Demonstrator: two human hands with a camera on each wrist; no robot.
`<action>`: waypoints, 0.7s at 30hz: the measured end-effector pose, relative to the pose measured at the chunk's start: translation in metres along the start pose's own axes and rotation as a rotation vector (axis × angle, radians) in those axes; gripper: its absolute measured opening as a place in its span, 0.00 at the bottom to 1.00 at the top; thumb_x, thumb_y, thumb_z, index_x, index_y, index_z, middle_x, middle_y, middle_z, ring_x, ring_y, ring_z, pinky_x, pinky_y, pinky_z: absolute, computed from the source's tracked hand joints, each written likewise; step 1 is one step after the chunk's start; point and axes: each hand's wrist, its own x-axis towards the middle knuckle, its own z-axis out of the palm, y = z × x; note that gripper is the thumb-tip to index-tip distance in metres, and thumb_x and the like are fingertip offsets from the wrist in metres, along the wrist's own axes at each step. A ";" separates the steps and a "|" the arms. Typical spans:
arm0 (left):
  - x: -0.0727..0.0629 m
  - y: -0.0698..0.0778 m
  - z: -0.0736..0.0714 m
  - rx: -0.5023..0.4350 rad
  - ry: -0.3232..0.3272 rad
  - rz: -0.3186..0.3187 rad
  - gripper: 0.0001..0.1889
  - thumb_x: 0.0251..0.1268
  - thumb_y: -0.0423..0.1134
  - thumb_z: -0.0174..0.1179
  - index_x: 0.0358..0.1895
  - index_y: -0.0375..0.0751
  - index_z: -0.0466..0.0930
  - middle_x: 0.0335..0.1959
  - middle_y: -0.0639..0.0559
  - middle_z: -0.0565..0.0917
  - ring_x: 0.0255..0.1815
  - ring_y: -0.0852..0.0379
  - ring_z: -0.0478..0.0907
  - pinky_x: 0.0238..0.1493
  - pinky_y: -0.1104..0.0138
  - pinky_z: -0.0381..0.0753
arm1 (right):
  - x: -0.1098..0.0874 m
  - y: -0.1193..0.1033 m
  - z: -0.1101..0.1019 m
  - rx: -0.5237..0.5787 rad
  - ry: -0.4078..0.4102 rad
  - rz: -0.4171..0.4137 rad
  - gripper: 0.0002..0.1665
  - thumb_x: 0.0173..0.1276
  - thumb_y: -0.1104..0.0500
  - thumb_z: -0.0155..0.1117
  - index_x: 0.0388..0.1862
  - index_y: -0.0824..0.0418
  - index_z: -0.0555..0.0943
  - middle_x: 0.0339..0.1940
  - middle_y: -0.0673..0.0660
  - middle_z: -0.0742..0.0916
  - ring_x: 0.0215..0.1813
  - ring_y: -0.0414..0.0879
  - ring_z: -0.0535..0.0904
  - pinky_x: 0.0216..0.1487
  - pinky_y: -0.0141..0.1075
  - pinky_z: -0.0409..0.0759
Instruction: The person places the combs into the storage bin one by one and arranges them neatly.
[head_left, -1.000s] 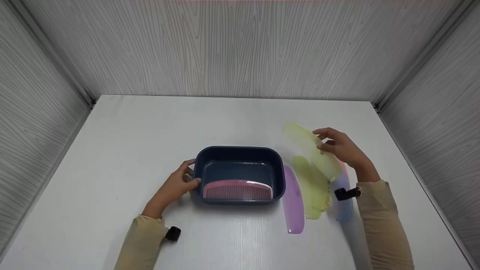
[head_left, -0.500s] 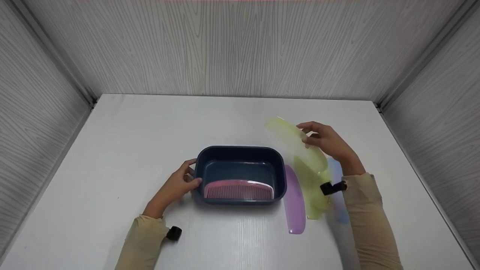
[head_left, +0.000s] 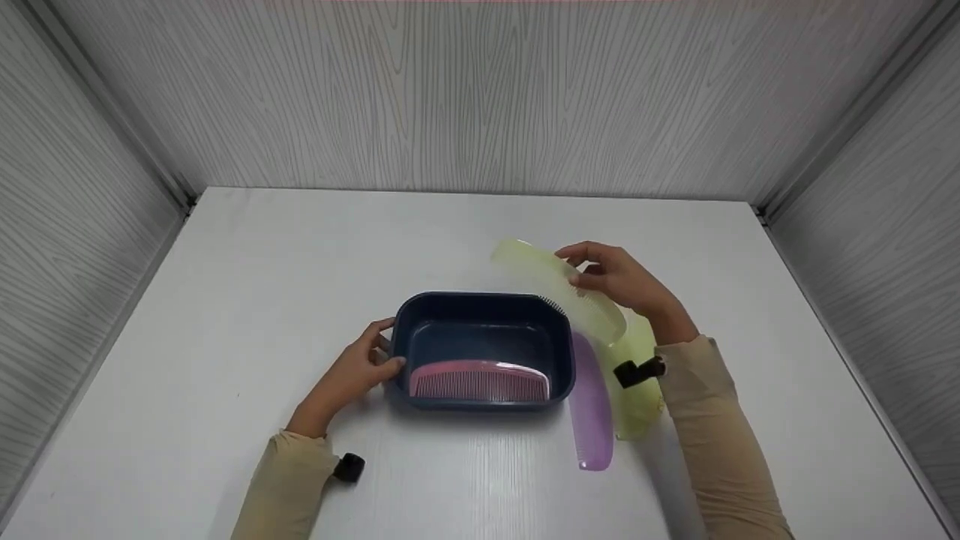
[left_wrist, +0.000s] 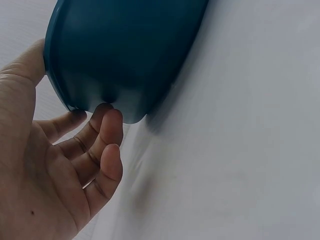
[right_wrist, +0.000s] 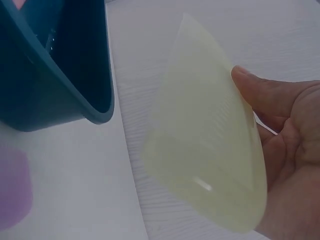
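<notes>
My right hand (head_left: 619,277) pinches a pale yellow-green comb (head_left: 566,289) along its spine, thumb on one side and fingers on the other. The comb is held up beside the dark blue basin (head_left: 480,406), its toothed edge overlapping the back right rim in the head view. Inside the basin a pink comb (head_left: 480,379) lies along the front wall, teeth toward me. At the basin's left end, my left hand (head_left: 356,375) grips it; the left wrist view shows the thumb (left_wrist: 27,62) at the rim and curled fingers (left_wrist: 111,127) against the outer wall.
A purple comb (head_left: 592,412) lies on the white table (head_left: 480,480) just right of the basin. Beside it are yellow-green combs (head_left: 636,409), partly hidden by my right sleeve (head_left: 709,427). Grey wood-grain panels (head_left: 480,97) enclose the back and sides.
My right hand has carried the yellow-green comb leftward from above the other combs to the basin's back right corner. The left hand and basin stay almost still.
</notes>
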 end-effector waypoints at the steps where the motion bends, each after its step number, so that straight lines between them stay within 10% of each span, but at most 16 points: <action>1: 0.000 0.000 0.000 0.004 0.000 0.000 0.35 0.65 0.42 0.60 0.73 0.44 0.56 0.49 0.42 0.75 0.34 0.57 0.73 0.35 0.64 0.73 | 0.002 -0.001 0.002 0.003 -0.007 -0.003 0.22 0.70 0.64 0.59 0.63 0.61 0.75 0.50 0.61 0.79 0.41 0.40 0.82 0.39 0.30 0.79; 21: -0.002 -0.002 -0.002 0.010 0.011 0.009 0.33 0.63 0.42 0.60 0.72 0.48 0.60 0.46 0.43 0.75 0.33 0.59 0.73 0.34 0.67 0.73 | 0.025 -0.017 0.040 -0.036 -0.127 -0.089 0.21 0.69 0.65 0.59 0.61 0.63 0.76 0.52 0.62 0.80 0.45 0.48 0.78 0.45 0.29 0.75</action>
